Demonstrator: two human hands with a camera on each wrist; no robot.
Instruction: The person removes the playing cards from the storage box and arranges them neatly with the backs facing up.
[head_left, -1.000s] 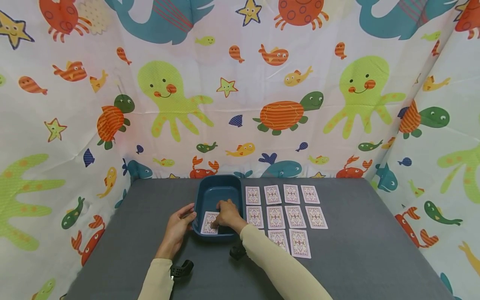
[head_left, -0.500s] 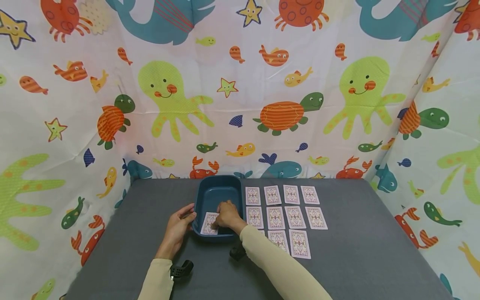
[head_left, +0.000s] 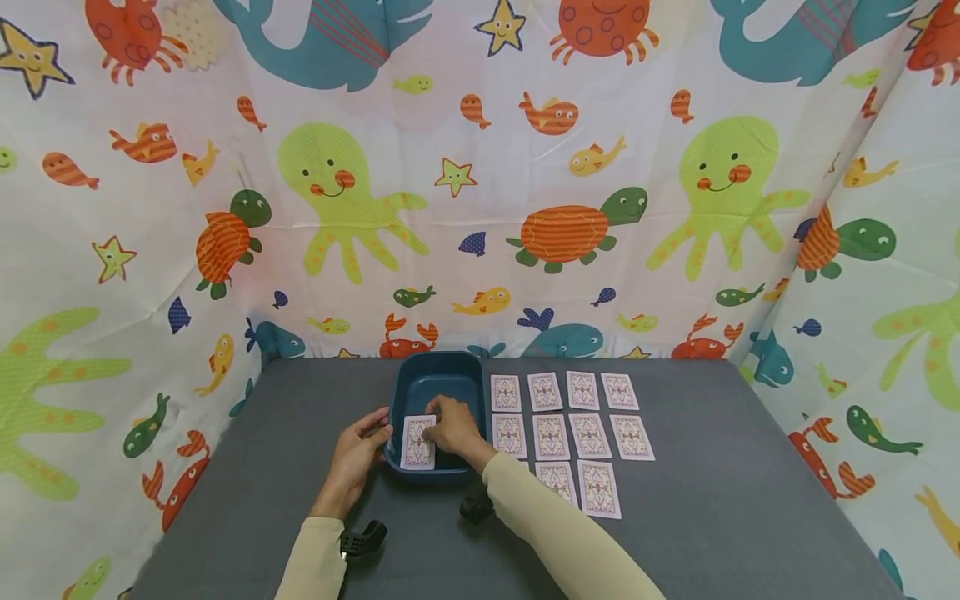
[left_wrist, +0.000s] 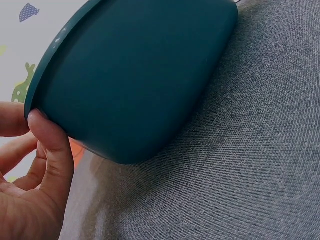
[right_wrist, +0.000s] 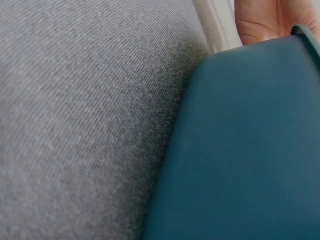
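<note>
A dark teal plastic tub [head_left: 442,477] stands on the table's left half. My left hand [head_left: 351,458] holds its left side; in the left wrist view, the thumb [left_wrist: 49,132] and fingers pinch the tub's rim. Inside the tub's near part is a playing card [head_left: 416,450], its patterned back up. My right hand [head_left: 455,429] reaches over the tub's right side, with thumb and curled forefinger pinching the card's right edge. The right wrist view shows mostly the tub's outer wall [right_wrist: 240,140]; the right fingers are hidden there.
Face-down playing cards [head_left: 551,436] lie in rows right of the tub, some partly under the right sleeve [head_left: 558,525]. Grey cloth [head_left: 712,500] covers the table. A curtain with sea animals [head_left: 480,233] hangs behind and at both sides.
The card in the tub now shows more of its length, its far edge further up, and my right fingers have shifted from over it to its right edge. My left hand has stayed put.
</note>
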